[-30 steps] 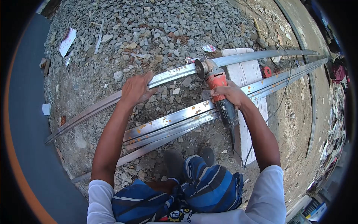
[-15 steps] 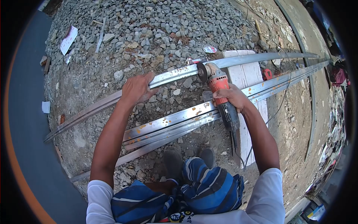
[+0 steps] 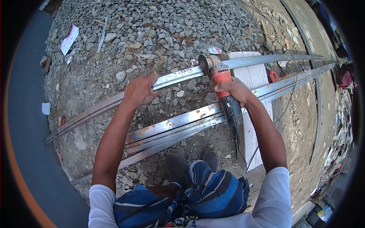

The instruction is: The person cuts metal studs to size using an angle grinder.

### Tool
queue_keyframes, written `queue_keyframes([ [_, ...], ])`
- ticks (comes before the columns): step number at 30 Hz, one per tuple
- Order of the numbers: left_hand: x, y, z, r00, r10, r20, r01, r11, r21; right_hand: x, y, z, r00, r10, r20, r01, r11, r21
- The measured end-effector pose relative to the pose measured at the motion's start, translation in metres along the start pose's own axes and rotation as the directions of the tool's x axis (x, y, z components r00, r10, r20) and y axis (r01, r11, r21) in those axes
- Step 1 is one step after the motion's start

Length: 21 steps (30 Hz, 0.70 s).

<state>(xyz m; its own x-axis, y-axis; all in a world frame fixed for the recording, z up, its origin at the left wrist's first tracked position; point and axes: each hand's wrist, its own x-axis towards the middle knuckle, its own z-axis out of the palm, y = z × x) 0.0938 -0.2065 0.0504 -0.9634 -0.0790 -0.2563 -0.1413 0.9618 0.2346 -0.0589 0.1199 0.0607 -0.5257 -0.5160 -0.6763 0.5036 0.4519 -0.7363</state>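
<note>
My left hand (image 3: pixel 140 90) presses down on a long metal channel (image 3: pixel 178 76) that runs across the gravel. My right hand (image 3: pixel 236 91) grips the body of an orange and black angle grinder (image 3: pixel 224 89). Its disc (image 3: pixel 203 64) sits against the same channel, to the right of my left hand. The grinder's cord trails back toward me along a white board (image 3: pixel 253 74). The channel's right part rests on this board.
Several more metal channels (image 3: pixel 182 123) lie side by side between the held one and my feet (image 3: pixel 192 159). Gravel (image 3: pixel 159 26) covers the ground beyond. A small red object (image 3: pixel 272 75) lies right of the board. Paper scraps (image 3: pixel 69 40) lie at the left.
The grinder's disc has shifted slightly up and left along the channel since half a second ago. My left hand has stayed in place.
</note>
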Motion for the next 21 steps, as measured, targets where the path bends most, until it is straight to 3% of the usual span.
queue_keyframes([
  [11, 0.000, -0.003, 0.004, 0.998, 0.045, -0.036, -0.046, 0.999, -0.024, 0.012, -0.008, -0.001, 1.000, 0.016, 0.019, -0.015, 0.999, -0.036],
  [21, -0.001, 0.003, -0.003, 0.999, -0.033, 0.008, 0.033, 0.999, -0.028, -0.004, -0.001, 0.001, 1.000, 0.003, -0.026, -0.003, 1.000, -0.002],
])
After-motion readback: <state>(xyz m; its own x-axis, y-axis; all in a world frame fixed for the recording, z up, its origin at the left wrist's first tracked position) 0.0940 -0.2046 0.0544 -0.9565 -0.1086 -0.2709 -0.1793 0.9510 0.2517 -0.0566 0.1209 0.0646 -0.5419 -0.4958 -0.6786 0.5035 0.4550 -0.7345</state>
